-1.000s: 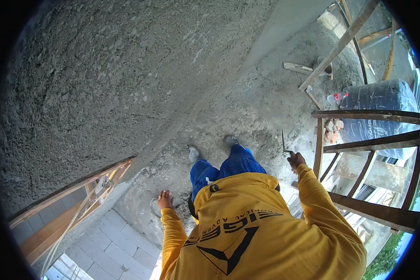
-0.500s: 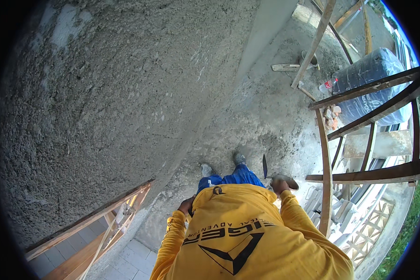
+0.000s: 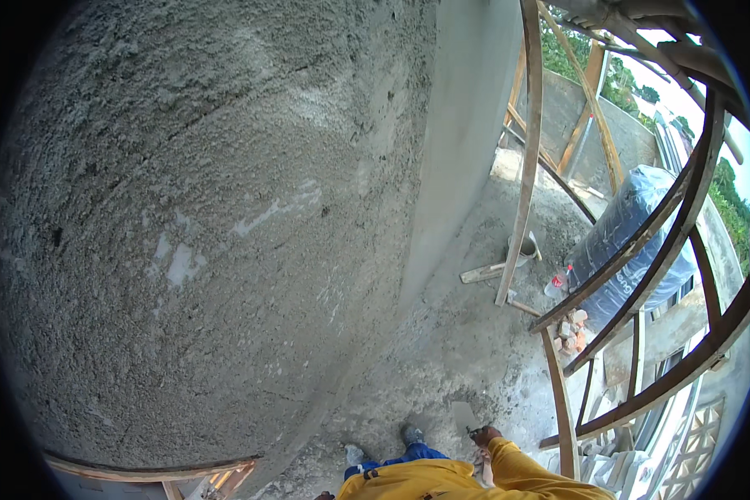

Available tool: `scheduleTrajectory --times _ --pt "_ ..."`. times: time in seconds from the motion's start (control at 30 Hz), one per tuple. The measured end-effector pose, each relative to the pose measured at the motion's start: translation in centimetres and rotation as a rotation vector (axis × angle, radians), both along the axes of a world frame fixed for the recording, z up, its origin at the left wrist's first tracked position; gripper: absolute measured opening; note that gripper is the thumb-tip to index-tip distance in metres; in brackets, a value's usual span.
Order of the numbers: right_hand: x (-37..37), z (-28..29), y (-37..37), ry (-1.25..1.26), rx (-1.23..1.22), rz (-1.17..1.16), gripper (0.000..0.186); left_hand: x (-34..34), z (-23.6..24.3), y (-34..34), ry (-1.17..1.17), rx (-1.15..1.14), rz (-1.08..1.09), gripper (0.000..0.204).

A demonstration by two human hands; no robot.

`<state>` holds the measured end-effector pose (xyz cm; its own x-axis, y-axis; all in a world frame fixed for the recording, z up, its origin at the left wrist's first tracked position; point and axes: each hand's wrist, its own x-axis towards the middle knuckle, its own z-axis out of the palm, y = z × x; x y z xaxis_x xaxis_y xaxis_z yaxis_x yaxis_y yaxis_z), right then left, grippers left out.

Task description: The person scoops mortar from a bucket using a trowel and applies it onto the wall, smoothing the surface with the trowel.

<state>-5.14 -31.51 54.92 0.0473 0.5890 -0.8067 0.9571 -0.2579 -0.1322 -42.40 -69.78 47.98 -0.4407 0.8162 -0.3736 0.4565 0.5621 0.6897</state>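
My right hand (image 3: 486, 436) reaches forward at the lower middle, its fingers closed round the handle of a trowel (image 3: 463, 414). The trowel's flat grey blade points away from me, above the rough cement floor (image 3: 425, 367). Just below that hand is a pale, narrow thing (image 3: 486, 473) that I cannot make out. Only a sliver of my left hand (image 3: 325, 496) shows at the bottom edge, beside my yellow shirt; its fingers are hidden. To my left rises a rough grey rendered wall (image 3: 200, 208), with a smoother strip (image 3: 462, 125) at its far end.
Wooden scaffold bars (image 3: 633, 250) cross the right side. Beyond them stands a large plastic-wrapped dark bundle (image 3: 633, 233). A bucket (image 3: 522, 248), a board (image 3: 481, 272), a bottle (image 3: 556, 284) and broken bricks (image 3: 571, 331) lie ahead. A wooden frame (image 3: 150, 472) borders the lower left.
My view has tilted up, so the wall, floor and scaffold sit lower in the picture. My right hand has swung forward, and the trowel blade now shows its flat face. My left hand has nearly left view.
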Motion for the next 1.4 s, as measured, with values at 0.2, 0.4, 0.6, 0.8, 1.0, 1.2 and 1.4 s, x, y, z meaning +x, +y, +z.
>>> scheduleTrajectory --times 0.2,0.4,0.6,0.8,1.0,1.2,1.4 --pt "0.0 -4.7 9.0 0.0 -0.123 0.176 0.047 -11.8 -2.8 17.8 0.164 0.348 0.044 0.04" --pt "-8.0 -0.9 21.7 0.18 0.128 0.178 0.045 -21.7 0.4 26.6 0.312 0.574 0.116 0.039" --pt "-14.3 3.7 30.3 0.344 0.311 0.189 0.043 -28.3 4.6 31.2 0.428 0.742 0.194 0.039" --pt "-16.0 3.7 31.7 0.516 0.381 0.045 0.04 -33.6 10.7 35.0 0.513 0.809 0.11 0.039" --pt "-13.6 -1.1 27.2 0.646 0.361 -0.182 0.038 -35.9 13.2 37.4 0.551 0.782 -0.046 0.039" --pt "-13.3 -3.2 26.4 0.681 0.308 -0.169 0.036 -32.8 10.5 31.0 0.553 0.719 0.062 0.039" --pt "-11.0 -7.3 21.1 0.337 -0.057 0.496 0.033 9.9 -3.0 -2.9 0.355 0.298 0.892 0.039"
